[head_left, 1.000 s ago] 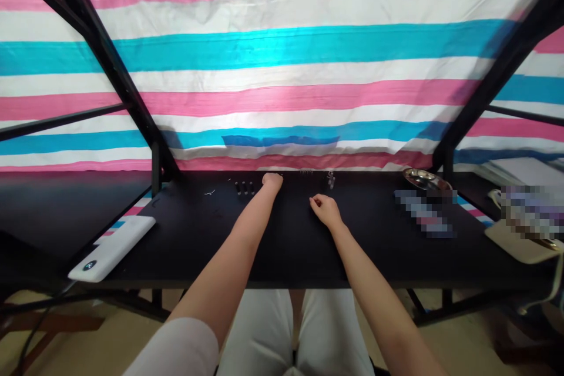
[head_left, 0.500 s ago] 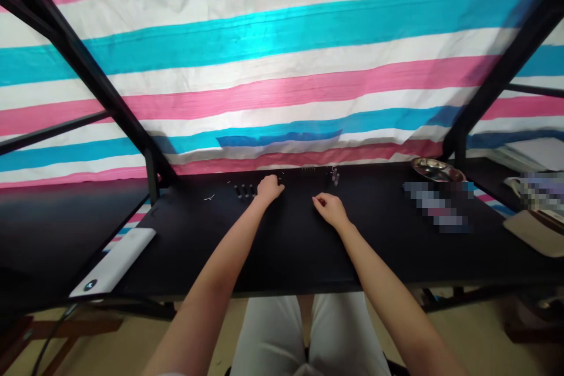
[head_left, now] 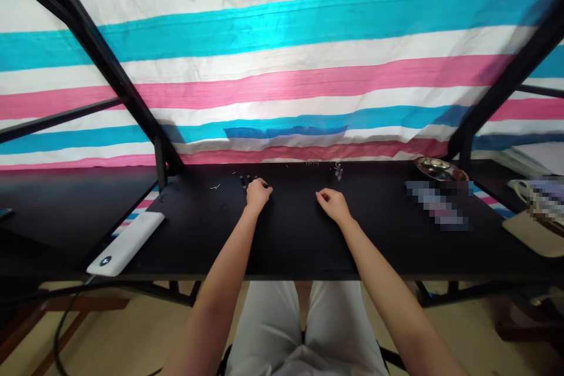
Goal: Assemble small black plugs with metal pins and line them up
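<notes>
My left hand [head_left: 258, 194] rests on the black table [head_left: 286, 241] with its fingers curled, right beside a short row of small black parts [head_left: 247, 179]; whether anything is inside the fingers is hidden. Further right, my right hand [head_left: 332, 204] lies on the table with fingers pinched together, and what they hold is too small to see. Beyond it, near the table's back edge, stand a few small silvery parts [head_left: 338, 171] and a tiny row of dark pieces [head_left: 312, 163].
A white power bank [head_left: 127, 242] lies at the table's left front corner with a cable hanging down. A metal dish [head_left: 438, 167] sits at the back right. Black frame bars [head_left: 110, 70] rise on both sides before a striped pink, blue and white sheet [head_left: 282, 59].
My left hand has drawn back from the table's rear edge and shifted left, ending beside the black parts. My right hand stays almost in place. The camera has shifted slightly.
</notes>
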The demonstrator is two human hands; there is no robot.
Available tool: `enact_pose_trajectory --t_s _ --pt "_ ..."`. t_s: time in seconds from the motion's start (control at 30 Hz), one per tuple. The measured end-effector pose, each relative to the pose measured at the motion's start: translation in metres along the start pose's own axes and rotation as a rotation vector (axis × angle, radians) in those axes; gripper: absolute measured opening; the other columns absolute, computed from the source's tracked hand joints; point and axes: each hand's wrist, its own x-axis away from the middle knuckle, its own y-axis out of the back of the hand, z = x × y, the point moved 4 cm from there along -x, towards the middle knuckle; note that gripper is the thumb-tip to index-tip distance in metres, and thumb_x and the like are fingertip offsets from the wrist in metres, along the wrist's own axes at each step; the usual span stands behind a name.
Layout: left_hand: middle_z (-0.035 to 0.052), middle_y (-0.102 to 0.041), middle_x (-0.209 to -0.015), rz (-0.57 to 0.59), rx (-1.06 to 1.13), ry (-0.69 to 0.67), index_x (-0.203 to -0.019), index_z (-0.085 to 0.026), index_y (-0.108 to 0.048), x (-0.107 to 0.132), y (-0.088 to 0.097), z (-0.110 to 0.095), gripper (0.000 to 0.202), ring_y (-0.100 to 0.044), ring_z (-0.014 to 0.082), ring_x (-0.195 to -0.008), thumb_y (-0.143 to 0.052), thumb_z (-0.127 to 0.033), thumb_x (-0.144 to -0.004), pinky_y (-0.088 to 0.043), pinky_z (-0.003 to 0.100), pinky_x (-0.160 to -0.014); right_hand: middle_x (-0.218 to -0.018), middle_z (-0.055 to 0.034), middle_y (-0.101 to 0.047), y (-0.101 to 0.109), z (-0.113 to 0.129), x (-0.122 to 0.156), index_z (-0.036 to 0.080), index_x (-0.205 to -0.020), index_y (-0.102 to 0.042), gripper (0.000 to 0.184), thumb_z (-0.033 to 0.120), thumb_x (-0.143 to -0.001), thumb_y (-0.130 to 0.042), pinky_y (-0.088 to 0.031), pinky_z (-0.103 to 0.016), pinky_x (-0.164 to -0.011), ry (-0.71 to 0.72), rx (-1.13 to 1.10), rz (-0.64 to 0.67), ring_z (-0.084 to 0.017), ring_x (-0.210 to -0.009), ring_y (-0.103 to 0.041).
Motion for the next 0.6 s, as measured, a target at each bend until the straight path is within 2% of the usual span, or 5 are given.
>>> enact_pose_trajectory --t_s 0.17,0.37,0.6 --pt "0.0057 -0.068 -0.081 0.046 0.054 -0.003 -0.08 -0.018 -0.067 -0.006 -0.001 -0.004 0.018 -0.062 0.0175 -0.08 -0.061 -0.026 -0.065 -0.046 0.023 -0.07 -0.06 -0.0012 -0.059 -0.001 -0.001 0.0 0.02 -0.065 -0.059 0.028 0.038 -0.081 -0.045 -0.036 -0.024 -0.055 -0.011 -0.001 -0.006 -0.013 -0.055 -0.051" --pt "0.005 -0.067 -0.078 -0.008 0.082 -0.028 -0.077 -0.016 -0.064 -0.001 -0.009 -0.012 0.015 -0.062 0.0164 -0.076 -0.06 -0.025 -0.065 -0.044 0.023 -0.068 -0.061 -0.0016 -0.059 -0.002 -0.002 0.0 0.02 -0.065 -0.059 0.03 0.04 -0.081 -0.043 -0.036 -0.024 -0.056 -0.006 -0.02 -0.018 -0.013 -0.055 -0.051" --pt "0.0048 -0.065 -0.078 -0.051 0.027 -0.033 -0.079 -0.018 -0.061 0.004 -0.016 -0.004 0.016 -0.062 0.0168 -0.079 -0.053 -0.031 -0.077 -0.043 0.024 -0.07 -0.061 -0.0018 -0.059 -0.001 -0.002 -0.001 0.02 -0.065 -0.06 0.032 0.041 -0.082 -0.043 -0.037 -0.025 -0.057 0.005 -0.008 -0.027 -0.013 -0.055 -0.052"
